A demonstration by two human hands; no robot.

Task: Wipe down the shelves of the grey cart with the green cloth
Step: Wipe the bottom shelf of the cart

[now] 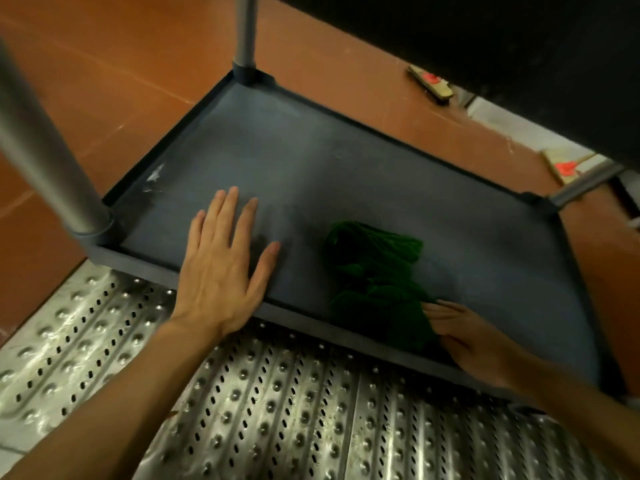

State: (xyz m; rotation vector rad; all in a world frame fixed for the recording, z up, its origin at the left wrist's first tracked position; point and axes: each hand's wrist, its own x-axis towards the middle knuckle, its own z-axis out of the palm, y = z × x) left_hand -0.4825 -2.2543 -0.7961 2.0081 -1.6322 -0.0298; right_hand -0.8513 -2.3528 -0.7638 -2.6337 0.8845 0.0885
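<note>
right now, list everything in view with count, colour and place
shelf: one, grey, cart's lower level
cloth: one, green, bunched on the shelf's near right
posts: three, silver, at shelf corners
smudge: one, white, shelf's left side
overhead panel: one, dark, top right
grating: one, silver, perforated, under the near edge
floor: one, red-brown, around the cart
boards: two, tan with orange marks, far floor
left hand: one, flat on the shelf
right hand: one, straight fingers on the cloth's near edge

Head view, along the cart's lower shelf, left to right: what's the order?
Near-left metal post → left hand, flat on the shelf → green cloth → right hand, touching the cloth's near edge.
</note>
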